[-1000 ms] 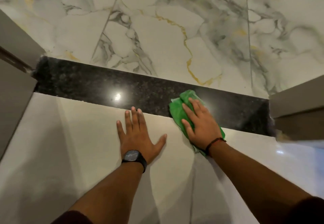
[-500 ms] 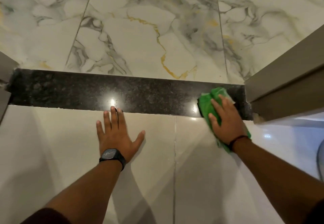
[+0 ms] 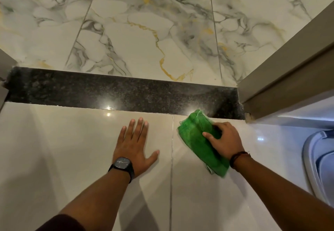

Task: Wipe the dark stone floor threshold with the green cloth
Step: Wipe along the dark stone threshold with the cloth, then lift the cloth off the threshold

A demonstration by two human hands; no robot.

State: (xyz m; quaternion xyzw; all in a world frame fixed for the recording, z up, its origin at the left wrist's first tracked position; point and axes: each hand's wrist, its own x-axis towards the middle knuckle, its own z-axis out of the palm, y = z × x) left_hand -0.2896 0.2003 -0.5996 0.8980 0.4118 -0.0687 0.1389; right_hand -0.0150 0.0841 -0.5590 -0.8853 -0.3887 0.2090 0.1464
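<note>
The dark speckled stone threshold (image 3: 115,93) runs across the floor between two door jambs. My right hand (image 3: 224,140) grips the bunched green cloth (image 3: 198,140), which lies on the pale tile just in front of the threshold's right end; only the cloth's far tip reaches the stone's edge. My left hand (image 3: 133,144), with a black watch on the wrist, is pressed flat on the pale tile, fingers spread, a little short of the threshold.
A brown door frame (image 3: 282,71) rises at the right end of the threshold, another jamb (image 3: 3,78) at the left. Marbled white tiles (image 3: 144,31) lie beyond the stone. A blue-white curved object (image 3: 319,158) sits at the right edge.
My right hand has pulled the green cloth back off the threshold's right end onto the pale tile and closed around it. My left hand stays planted.
</note>
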